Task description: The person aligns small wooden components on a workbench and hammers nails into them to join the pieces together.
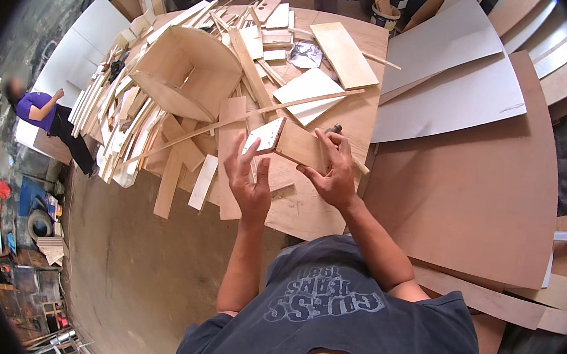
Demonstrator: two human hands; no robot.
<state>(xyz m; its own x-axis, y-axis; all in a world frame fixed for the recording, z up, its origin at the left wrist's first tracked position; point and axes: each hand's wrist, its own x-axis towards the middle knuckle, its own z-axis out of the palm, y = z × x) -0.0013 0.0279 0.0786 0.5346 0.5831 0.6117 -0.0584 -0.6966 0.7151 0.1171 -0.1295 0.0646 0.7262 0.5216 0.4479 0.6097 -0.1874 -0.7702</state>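
A small wooden assembly is in front of me at the table's near side: a tan board meets a white-faced piece with small dark holes at its left end. My right hand grips the tan board's right end between thumb and fingers. Beside the white-faced piece is my left hand, its fingers spread and curved; whether a fingertip touches it I cannot tell. A dark tool head, like a hammer's, shows just beyond my right fingers, and a pale handle end sticks out past that hand.
The wooden table carries an open plywood box, a long thin strip and piled offcuts. Large white sheets and a brown panel are at right. A person in purple stands far left.
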